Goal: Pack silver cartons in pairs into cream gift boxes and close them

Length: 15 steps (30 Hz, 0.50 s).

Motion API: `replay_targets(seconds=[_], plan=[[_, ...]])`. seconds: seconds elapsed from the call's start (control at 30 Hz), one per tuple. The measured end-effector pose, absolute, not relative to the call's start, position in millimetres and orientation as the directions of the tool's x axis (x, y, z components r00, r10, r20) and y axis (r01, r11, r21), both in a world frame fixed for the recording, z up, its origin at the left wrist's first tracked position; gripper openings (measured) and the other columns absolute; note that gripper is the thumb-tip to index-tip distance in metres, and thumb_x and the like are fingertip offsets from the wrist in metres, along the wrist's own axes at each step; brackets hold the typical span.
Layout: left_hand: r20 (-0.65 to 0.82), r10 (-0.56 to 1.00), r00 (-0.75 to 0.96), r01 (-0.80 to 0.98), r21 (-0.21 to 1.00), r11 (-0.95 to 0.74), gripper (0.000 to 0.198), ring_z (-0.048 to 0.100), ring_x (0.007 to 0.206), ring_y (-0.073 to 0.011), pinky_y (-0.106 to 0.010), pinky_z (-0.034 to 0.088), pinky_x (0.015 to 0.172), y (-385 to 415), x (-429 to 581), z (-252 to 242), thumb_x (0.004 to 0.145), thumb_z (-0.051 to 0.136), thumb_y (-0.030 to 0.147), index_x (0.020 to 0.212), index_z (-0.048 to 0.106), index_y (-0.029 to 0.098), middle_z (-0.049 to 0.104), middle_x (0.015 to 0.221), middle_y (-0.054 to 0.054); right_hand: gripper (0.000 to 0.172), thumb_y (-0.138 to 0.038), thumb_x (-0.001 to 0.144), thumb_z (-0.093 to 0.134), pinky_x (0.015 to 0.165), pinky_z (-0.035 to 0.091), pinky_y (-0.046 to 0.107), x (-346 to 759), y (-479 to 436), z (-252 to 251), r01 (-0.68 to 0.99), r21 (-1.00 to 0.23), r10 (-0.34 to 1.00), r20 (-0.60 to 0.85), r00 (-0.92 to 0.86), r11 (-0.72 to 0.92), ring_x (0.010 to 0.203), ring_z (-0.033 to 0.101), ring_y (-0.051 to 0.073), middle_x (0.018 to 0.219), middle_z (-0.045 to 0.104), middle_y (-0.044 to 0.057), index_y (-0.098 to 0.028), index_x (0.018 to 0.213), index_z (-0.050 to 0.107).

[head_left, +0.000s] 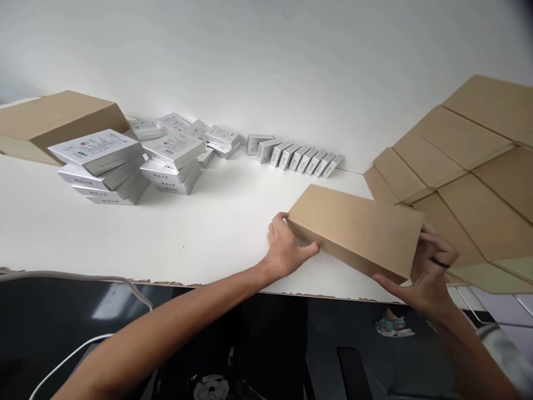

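Far left on the white bench [166,233]: a closed cardboard carton [54,125], back against the wall. Just right of it, stacks of silver-white retail boxes [104,166], loosely piled, a few more scattered behind them. Next along, a row of small boxes [300,157] leaned domino-style against each other near the wall.

Centre-right: left hand [287,250] was clamped on the left end of the flat brown box [358,228], fingers over the far corner and thumb along the near side. The box sat on the bench near the front edge, angled, with its right end past the edge as far as I could tell. Right hand [428,272] gripped that right end, thumb under and fingers wrapped behind, with a dark ring [440,262] on one finger.

Far right: flattened cardboard blanks [466,166] fanned out, just beside the brown box. I couldn't tell if they touched.
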<state>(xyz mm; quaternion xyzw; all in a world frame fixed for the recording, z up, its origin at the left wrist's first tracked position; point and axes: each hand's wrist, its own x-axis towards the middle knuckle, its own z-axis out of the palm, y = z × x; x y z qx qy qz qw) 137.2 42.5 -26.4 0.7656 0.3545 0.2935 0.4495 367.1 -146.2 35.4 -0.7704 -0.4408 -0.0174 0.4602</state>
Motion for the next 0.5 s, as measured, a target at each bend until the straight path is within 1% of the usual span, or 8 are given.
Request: replay_targets(seconds=[0.07,0.13,0.2,0.23,0.3,0.37,0.43,0.5], plan=[[0.036,0.818,0.574,0.329,0.905,-0.271,0.068,0.06,0.117,-0.0381,-0.054,0.056,0.089,41.9,108.8,-24.5,0.079,0.082,0.051,0.122,0.04,0.019,0.056,0.123,-0.02,0.097,-0.054,0.048,0.095,0.105,0.052,0.051,362.1,-142.5,9.5,0.59,-0.791,0.738,0.301,0.604,-0.161,0.136,0.051,0.037,0.144,0.047,0.015,-0.031,0.125,0.04],[0.015,0.828,0.561,0.344,0.905,-0.249,0.052,0.061,0.111,-0.0317,-0.049,0.055,0.089,38.7,82.3,-24.2,0.085,0.078,0.04,0.118,0.042,0.021,0.059,0.119,-0.015,0.101,-0.055,0.055,0.093,0.097,0.057,0.051,352.9,-138.4,-13.2,0.443,-0.865,0.791,0.093,0.604,-0.237,0.129,0.057,0.034,0.142,0.051,0.014,-0.031,0.135,0.036],[0.059,0.865,0.498,0.394,0.874,-0.286,0.039,0.059,0.111,-0.0284,-0.049,0.051,0.093,33.3,62.4,-24.4,0.092,0.072,0.031,0.116,0.043,0.023,0.059,0.119,-0.011,0.096,-0.054,0.066,0.089,0.102,0.054,0.051,336.8,-134.8,-31.2,0.336,-0.895,0.817,-0.053,0.574,-0.294,0.128,0.058,0.031,0.141,0.054,0.012,-0.031,0.142,0.035],[0.104,0.886,0.453,0.446,0.834,-0.326,0.035,0.058,0.111,-0.0288,-0.05,0.048,0.094,30.5,55.5,-24.7,0.093,0.072,0.029,0.113,0.043,0.023,0.059,0.116,-0.009,0.087,-0.054,0.072,0.085,0.108,0.051,0.051,326.6,-133.4,-38.0,0.311,-0.904,0.82,-0.069,0.568,-0.292,0.129,0.057,0.03,0.139,0.056,0.011,-0.03,0.142,0.038],[0.223,0.897,0.381,0.557,0.72,-0.415,0.032,0.056,0.109,-0.0298,-0.051,0.044,0.094,25.4,47.4,-26.0,0.093,0.074,0.027,0.104,0.044,0.023,0.06,0.107,-0.006,0.068,-0.056,0.082,0.077,0.115,0.043,0.052,304.4,-131.1,-47.7,0.301,-0.913,0.791,-0.037,0.61,-0.275,0.128,0.057,0.028,0.132,0.061,0.01,-0.027,0.135,0.047],[0.311,0.882,0.355,0.583,0.664,-0.468,0.032,0.056,0.1,-0.0265,-0.046,0.044,0.088,21.6,44.7,-29.1,0.093,0.075,0.026,0.099,0.043,0.023,0.059,0.098,-0.003,0.058,-0.058,0.084,0.075,0.114,0.041,0.052,283.5,-128.7,-52.9,0.321,-0.896,0.716,0.005,0.698,-0.306,0.123,0.059,0.028,0.123,0.063,0.009,-0.025,0.126,0.052],[0.334,0.879,0.339,0.515,0.716,-0.471,0.031,0.052,0.084,-0.0195,-0.035,0.044,0.075,19.2,44.7,-33.1,0.096,0.072,0.026,0.098,0.041,0.023,0.055,0.091,-0.001,0.056,-0.06,0.082,0.076,0.107,0.045,0.05,267.0,-125.2,-55.4,0.334,-0.87,0.606,0.052,0.794,-0.363,0.114,0.06,0.027,0.115,0.06,0.008,-0.024,0.117,0.051],[0.319,0.887,0.332,0.442,0.778,-0.446,0.029,0.046,0.074,-0.016,-0.028,0.041,0.065,17.7,45.5,-36.1,0.098,0.069,0.027,0.096,0.04,0.023,0.049,0.087,0.001,0.057,-0.062,0.079,0.077,0.098,0.047,0.046,256.3,-121.0,-55.9,0.346,-0.858,0.515,0.114,0.849,-0.38,0.105,0.059,0.025,0.109,0.054,0.005,-0.024,0.109,0.047]])
